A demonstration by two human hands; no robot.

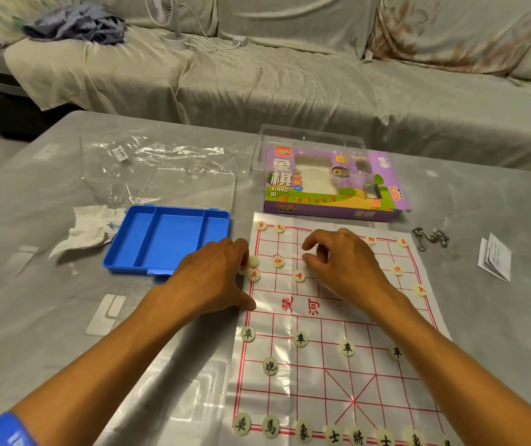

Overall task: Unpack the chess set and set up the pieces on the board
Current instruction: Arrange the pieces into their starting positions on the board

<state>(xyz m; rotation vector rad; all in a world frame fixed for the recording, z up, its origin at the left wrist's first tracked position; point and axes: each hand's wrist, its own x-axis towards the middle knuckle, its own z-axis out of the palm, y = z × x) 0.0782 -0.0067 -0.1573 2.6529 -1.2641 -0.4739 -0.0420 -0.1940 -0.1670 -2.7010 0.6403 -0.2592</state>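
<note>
Red grid lines cover the paper board (338, 365), which lies flat on the grey tabletop (48, 317). Black-lettered pieces (300, 338) stand along its near rows; red-lettered pieces (278, 262) sit on the far rows, several points there still bare or hidden behind the hands. The left hand (216, 278) rests at the board's left edge, thumb on the tabletop, its fingers curled over a few pale pieces (252, 261) just beside a red piece on the edge line; whether this grip actually pinches them cannot be told. The right hand (344, 262) hovers over the far half, fingers bent downward, thumb and forefinger close together; any piece between them is hidden, so that grip cannot be told either. Left of the board sits the blue tray (167, 239), its three compartments showing no pieces. Beyond it lie a clear lid (190, 188), a clear bag (148, 152) and a crumpled tissue (90, 230). The purple box (335, 185) sits just past the board's far edge. A metal chain (430, 238) and a folded leaflet (496, 257) lie to the right.
</note>
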